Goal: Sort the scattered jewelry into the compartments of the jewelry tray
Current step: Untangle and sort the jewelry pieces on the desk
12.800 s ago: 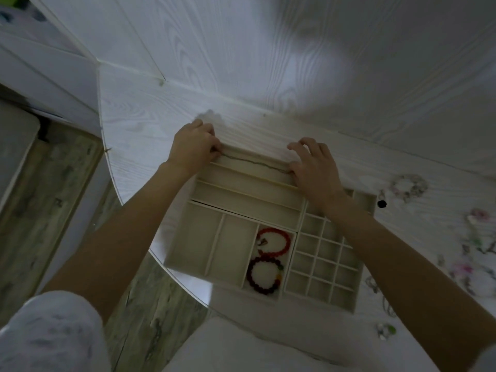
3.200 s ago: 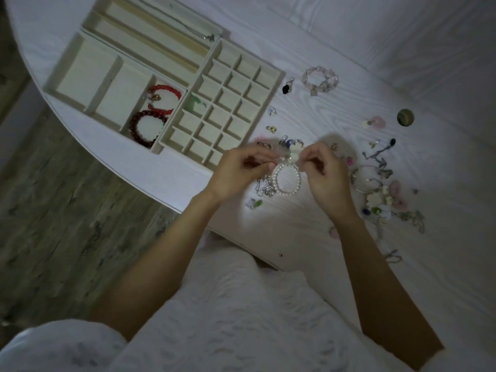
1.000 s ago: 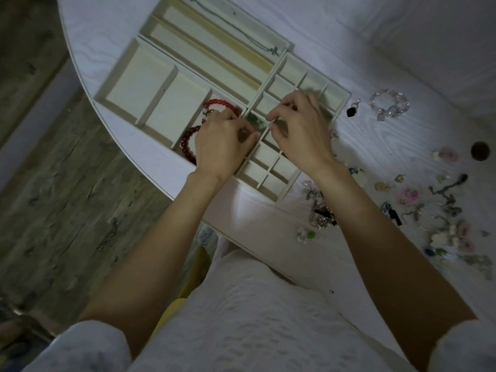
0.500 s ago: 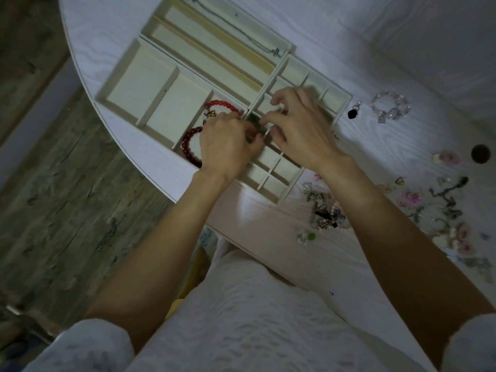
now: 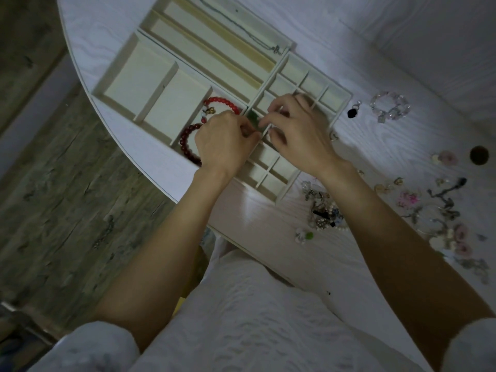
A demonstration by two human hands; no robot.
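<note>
Over the grid of small compartments, both hands meet: the left hand and the right hand have fingers curled tight, fingertips almost touching above a green piece lying in one small cell of the jewelry tray. Whether either hand actually pinches something, I cannot tell; it's too blurred. Count them: two red bead bracelets in one mid-size compartment, just left of the left hand and partly under it; one thin chain along the far long slot. On the table, one clear bead bracelet, one black pendant, and a tangled heap of jewelry by the right forearm.
</note>
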